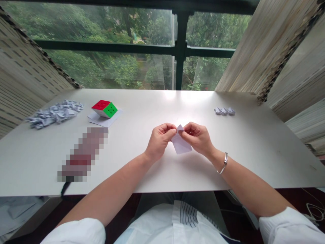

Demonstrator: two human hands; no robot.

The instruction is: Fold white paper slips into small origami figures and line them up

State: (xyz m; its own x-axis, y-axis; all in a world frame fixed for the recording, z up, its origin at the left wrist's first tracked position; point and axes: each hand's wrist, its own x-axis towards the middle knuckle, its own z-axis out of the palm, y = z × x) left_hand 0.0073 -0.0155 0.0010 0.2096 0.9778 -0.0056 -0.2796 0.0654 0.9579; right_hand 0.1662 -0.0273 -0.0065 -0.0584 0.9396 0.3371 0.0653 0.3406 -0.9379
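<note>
white shirt [154,225] at six; left hand [159,141] and right hand [197,138] both pinch folded paper [180,144] closed between them, held up, seemingly to work its fold.

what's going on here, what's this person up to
A person is pinching a small folded piece of white paper between their left hand and right hand, above a white table. A metal bangle circles the right wrist. Further left lies a heap of folded paper pieces, beside a red-and-green puzzle cube on a paper sheet. A short row of folded pieces sits to the right.
</note>
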